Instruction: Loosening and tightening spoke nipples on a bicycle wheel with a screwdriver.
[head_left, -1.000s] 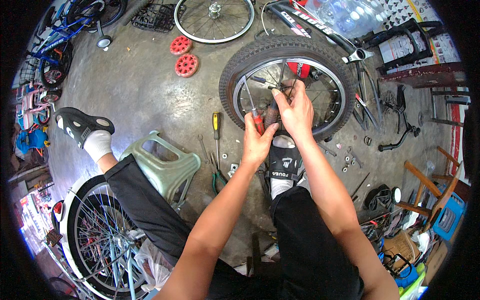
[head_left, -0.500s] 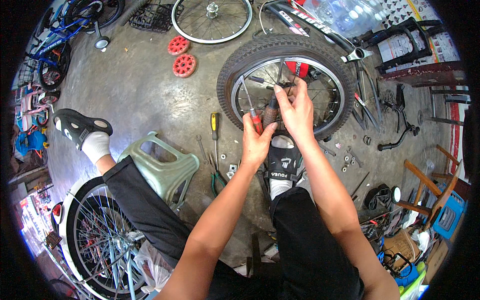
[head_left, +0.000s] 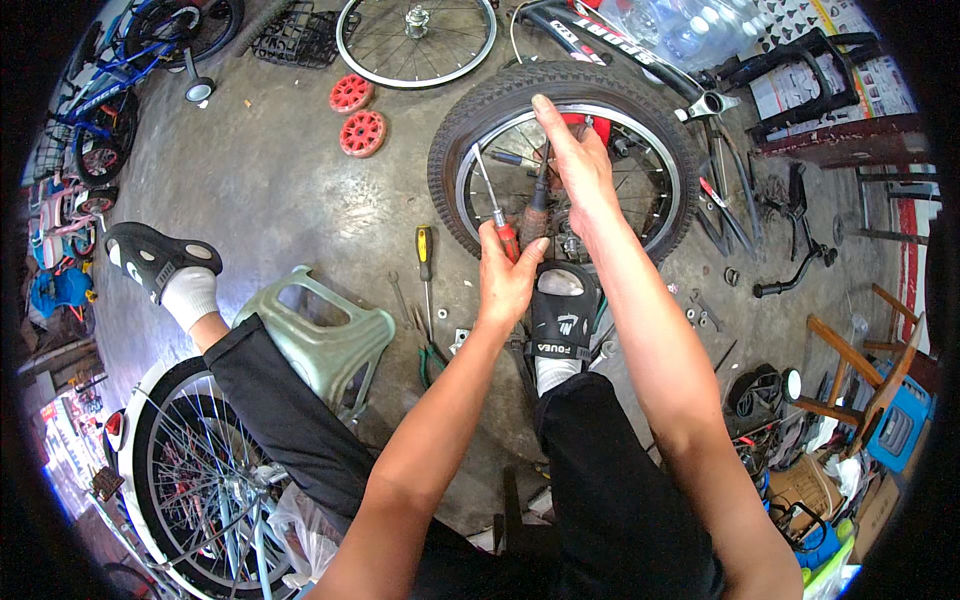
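Note:
My left hand (head_left: 508, 265) is closed round a red-handled screwdriver (head_left: 506, 230) and a rust-brown handled tool (head_left: 535, 217), both lying over the spokes of a bicycle wheel with a knobby tire (head_left: 460, 136). The screwdriver's shaft reaches the inner rim. My right hand (head_left: 574, 155) is at the upper rim, its thumb stretched onto the tire and its other fingers bent, partly hidden, over the wheel. A sandalled foot (head_left: 563, 305) is just below the wheel.
A green stool (head_left: 350, 350), yellow screwdriver (head_left: 423, 255) and wrench (head_left: 396, 297) lie left. Red small wheels (head_left: 363, 133), a bare wheel (head_left: 370, 45) and frame (head_left: 640, 60) are above. Handlebars (head_left: 800, 240) and wooden chairs (head_left: 840, 355) are right; another bicycle wheel (head_left: 190, 480) is lower left.
My right hand has moved up from the middle of the wheel to its upper rim and tire. My left hand, still holding both tools, has shifted slightly left.

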